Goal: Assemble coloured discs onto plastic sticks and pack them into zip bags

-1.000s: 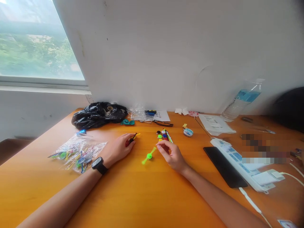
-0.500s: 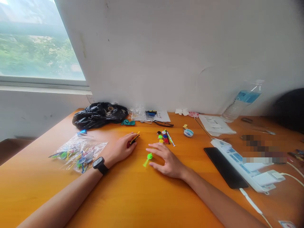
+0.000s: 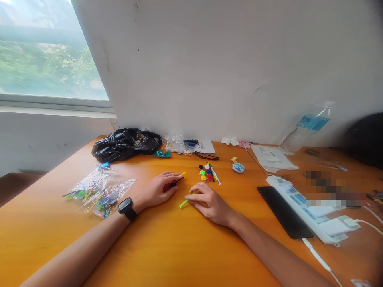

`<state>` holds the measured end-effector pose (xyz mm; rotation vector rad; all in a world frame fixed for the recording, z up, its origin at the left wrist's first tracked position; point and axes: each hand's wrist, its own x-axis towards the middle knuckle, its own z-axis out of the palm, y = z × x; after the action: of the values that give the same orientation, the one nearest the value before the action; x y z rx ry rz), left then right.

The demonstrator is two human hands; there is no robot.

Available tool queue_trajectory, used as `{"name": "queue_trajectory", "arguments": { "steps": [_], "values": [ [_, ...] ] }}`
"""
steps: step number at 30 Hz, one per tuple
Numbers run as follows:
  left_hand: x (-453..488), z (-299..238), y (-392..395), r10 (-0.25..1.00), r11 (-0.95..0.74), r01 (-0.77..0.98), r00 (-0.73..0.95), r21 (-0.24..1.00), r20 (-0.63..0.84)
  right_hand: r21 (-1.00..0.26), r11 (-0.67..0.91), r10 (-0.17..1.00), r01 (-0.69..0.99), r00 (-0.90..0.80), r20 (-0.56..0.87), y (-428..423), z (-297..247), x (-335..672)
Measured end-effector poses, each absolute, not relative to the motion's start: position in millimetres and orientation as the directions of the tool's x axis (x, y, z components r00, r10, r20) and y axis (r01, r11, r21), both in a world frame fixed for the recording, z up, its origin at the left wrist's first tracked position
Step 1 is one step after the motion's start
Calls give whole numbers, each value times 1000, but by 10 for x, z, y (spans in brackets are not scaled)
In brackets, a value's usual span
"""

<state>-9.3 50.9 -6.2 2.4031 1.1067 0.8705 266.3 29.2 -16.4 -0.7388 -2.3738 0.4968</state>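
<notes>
My left hand (image 3: pixel 157 187) rests on the table, its fingers curled round a few small plastic pieces; a yellow tip (image 3: pixel 182 174) and a thin black stick (image 3: pixel 179 180) poke out past the fingers. Opposite it, my right hand (image 3: pixel 209 203) is closed over a lime-green plastic stick (image 3: pixel 183 204). One flared end of that stick shows at the fingertips, and the rest is hidden under the fingers. Just beyond my right hand lie several small coloured discs (image 3: pixel 204 177) in rows, with thin plastic sticks (image 3: pixel 216 175) beside them.
Clear bags of coloured plastic parts (image 3: pixel 103 193) lie left of my left wrist. A black plastic bag (image 3: pixel 119 145) sits at the back left. To the right are a round tin (image 3: pixel 238 168), a phone (image 3: pixel 284 211), a white power strip (image 3: pixel 302 203) and a water bottle (image 3: pixel 311 121).
My right fingers have closed over the green stick and its round part, which lay uncovered between them before. The pieces in my left hand have shifted slightly to the right.
</notes>
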Motion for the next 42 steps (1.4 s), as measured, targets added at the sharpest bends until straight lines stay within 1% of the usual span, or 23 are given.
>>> {"name": "queue_trajectory", "arguments": {
  "steps": [2,7,10,12,15,19,23,26,30,32,35,39,42],
  "values": [
    [-74,-107,506,750,-656,515,532,552,394,-497,783,598,373,-671,439,289,-182,2656],
    [-18,-61,407,743,-612,443,605,655,286,-523,793,571,312,-679,461,278,-222,2621],
    [36,-32,335,711,-617,380,644,689,281,-512,812,547,280,-671,501,262,-201,2588],
    [84,-48,299,684,-628,340,670,700,288,-494,819,547,292,-658,518,242,-170,2569],
    [150,-107,264,652,-627,289,704,724,284,-487,803,582,344,-626,519,211,-117,2554],
    [169,-200,255,626,-657,252,708,711,327,-493,778,614,389,-637,467,193,-83,2561],
    [135,-226,279,632,-701,277,669,657,392,-459,788,596,411,-695,402,203,-115,2580],
    [123,-152,290,660,-692,342,656,635,366,-452,785,598,423,-706,379,213,-139,2594],
    [140,-31,269,666,-640,356,699,681,260,-510,768,609,386,-685,400,216,-129,2615],
    [149,-8,250,662,-614,343,713,711,228,-531,757,617,381,-685,387,209,-113,2623],
    [142,-19,233,670,-608,318,698,728,254,-526,747,625,407,-699,347,200,-98,2629],
    [84,-32,271,678,-663,336,648,668,347,-518,739,638,431,-696,331,218,-96,2638],
    [33,-1,327,681,-675,405,664,617,309,-544,718,651,434,-695,305,247,-88,2666]
  ]
}}
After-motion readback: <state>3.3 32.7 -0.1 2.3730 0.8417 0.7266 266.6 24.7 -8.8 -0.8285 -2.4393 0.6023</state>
